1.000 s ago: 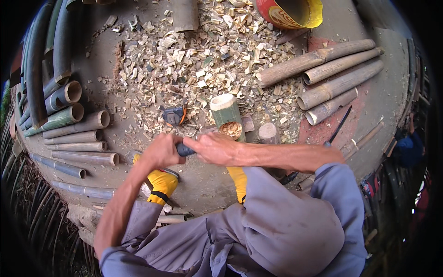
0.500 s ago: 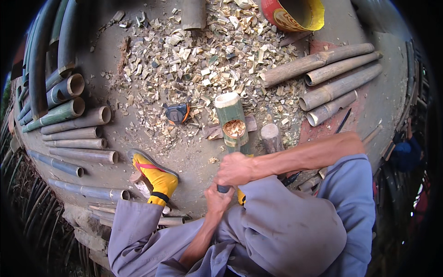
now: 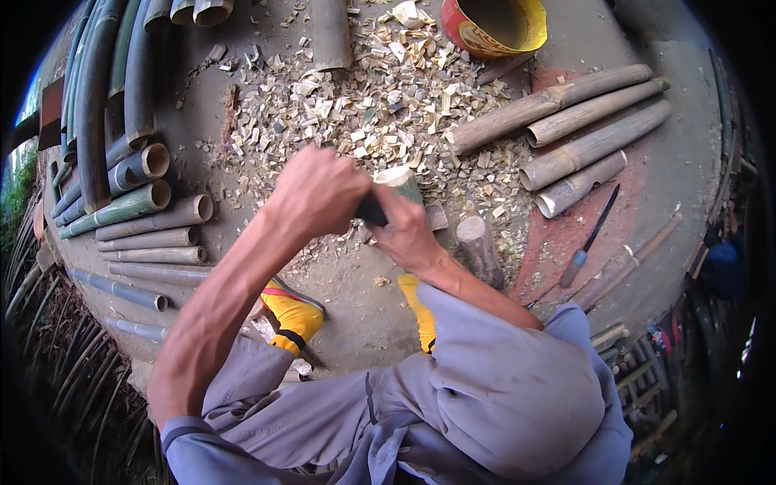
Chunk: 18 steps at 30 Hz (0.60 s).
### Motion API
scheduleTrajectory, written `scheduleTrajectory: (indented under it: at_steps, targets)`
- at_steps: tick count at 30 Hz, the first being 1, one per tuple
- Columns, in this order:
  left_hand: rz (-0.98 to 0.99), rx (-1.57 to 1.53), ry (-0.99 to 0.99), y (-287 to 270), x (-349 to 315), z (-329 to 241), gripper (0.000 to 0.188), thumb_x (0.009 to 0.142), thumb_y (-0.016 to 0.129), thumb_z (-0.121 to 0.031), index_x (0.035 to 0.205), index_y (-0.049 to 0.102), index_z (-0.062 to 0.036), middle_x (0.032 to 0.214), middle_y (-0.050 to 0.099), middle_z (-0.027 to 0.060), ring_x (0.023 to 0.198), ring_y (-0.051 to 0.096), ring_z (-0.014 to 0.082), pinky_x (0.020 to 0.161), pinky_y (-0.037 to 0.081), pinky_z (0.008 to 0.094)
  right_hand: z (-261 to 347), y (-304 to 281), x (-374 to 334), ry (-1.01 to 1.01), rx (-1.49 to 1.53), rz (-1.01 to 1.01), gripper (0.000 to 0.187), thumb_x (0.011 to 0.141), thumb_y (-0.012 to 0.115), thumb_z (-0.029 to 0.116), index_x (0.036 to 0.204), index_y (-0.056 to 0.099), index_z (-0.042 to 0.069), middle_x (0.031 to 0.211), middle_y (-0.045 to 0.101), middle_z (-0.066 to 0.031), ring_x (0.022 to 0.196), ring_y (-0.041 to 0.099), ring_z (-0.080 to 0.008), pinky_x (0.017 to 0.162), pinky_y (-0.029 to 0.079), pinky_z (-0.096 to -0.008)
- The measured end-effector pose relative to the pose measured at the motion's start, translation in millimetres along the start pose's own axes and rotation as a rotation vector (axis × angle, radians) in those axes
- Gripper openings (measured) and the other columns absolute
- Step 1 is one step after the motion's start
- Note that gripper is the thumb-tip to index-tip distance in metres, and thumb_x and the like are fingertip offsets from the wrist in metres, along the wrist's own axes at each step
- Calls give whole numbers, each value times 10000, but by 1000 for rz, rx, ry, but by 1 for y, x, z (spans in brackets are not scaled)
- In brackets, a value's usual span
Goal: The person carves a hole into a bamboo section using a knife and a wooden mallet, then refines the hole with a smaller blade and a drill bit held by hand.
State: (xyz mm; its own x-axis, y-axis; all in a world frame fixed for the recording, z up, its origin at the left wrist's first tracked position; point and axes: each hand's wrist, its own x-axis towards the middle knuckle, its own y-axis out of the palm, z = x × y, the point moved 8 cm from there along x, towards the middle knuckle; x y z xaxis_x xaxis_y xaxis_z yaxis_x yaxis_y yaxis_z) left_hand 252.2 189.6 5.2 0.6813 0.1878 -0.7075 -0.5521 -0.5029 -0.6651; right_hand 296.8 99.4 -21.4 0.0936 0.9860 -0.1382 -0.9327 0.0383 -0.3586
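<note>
Both hands are raised in front of me. My left hand [image 3: 318, 192] is closed in a fist round a dark tool handle [image 3: 372, 210], whose end shows above the fist. My right hand [image 3: 408, 236] is closed at the handle's lower part, nearer to me. The working end of the tool cannot be made out. Just behind my right hand lies a short green bamboo section [image 3: 409, 189] with a pale cut end; its middle is hidden by the hand. A wooden block [image 3: 436, 217] is beside it, and a short round log piece [image 3: 479, 249] lies to the right.
Wood chips [image 3: 323, 105] cover the ground ahead. Bamboo tubes [image 3: 149, 198] line the left, and brown bamboo poles [image 3: 598, 137] lie at right. A long-bladed tool with a blue-grey handle [image 3: 573, 268] is on the right. A red-yellow bucket [image 3: 477, 36] stands far off. My yellow-covered feet [image 3: 295, 311] are close by.
My hands have risen and moved forward from near my lap, carrying the dark handle. My left arm has swung outward to the left. The bamboo's carved hole and the tape measure are now covered.
</note>
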Motion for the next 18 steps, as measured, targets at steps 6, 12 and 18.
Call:
scheduleTrajectory:
  at_steps: [6, 12, 18]
  targets:
    - [-330, -441, -207, 87, -44, 8, 173, 614, 707, -145, 785, 683, -150, 642, 665, 63, 531, 641, 210, 521, 537, 351, -12, 48, -17, -92, -270, 491, 268, 784, 589, -3, 1048, 543, 16, 817, 646, -187, 725, 666, -320, 619, 568, -409]
    - [-219, -968, -582, 153, -95, 3, 331, 586, 727, -222, 879, 702, -70, 718, 685, 161, 655, 673, 326, 725, 544, 393, 23, 72, -19, -291, -393, 707, 346, 721, 610, -3, 1059, 579, 66, 775, 622, -141, 801, 641, -311, 664, 538, -428]
    - [-191, -357, -231, 36, -37, 29, 243, 587, 664, -153, 815, 712, -86, 646, 658, 150, 605, 665, 315, 613, 555, 414, 18, 18, 4, -124, -149, 207, 432, 741, 605, -1, 1163, 532, 45, 818, 620, -154, 841, 638, -339, 729, 526, -433]
